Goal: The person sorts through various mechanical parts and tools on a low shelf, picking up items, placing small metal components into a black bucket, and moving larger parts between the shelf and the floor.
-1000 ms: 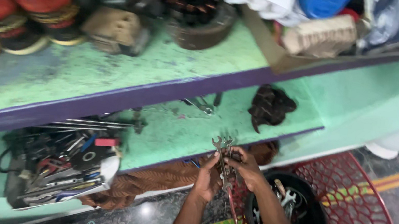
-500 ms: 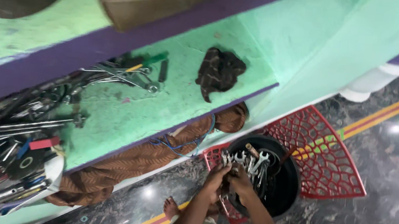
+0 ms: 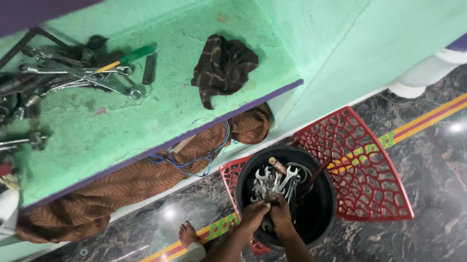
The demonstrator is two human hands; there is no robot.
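Observation:
Both my hands reach down into a round black tub (image 3: 317, 218) that stands on a red plastic lattice seat (image 3: 369, 162). My left hand (image 3: 252, 215) and my right hand (image 3: 281, 212) are closed together around a bunch of silver spanners (image 3: 274, 181) standing upright in the tub. The spanner heads stick up above my fingers. My forearms come in from the bottom edge, and my bare foot (image 3: 188, 234) shows on the floor below.
A green shelf (image 3: 189, 115) with a purple edge holds a dark brown rag (image 3: 223, 66) and a heap of loose tools (image 3: 78, 71) at the left. A brown patterned cloth (image 3: 135, 181) and blue wire (image 3: 202, 156) hang under it. The floor is dark polished stone.
My hands have gone down from the shelf level with the bunch of spanners into the black tub. The view has tilted downward, away from the upper shelves.

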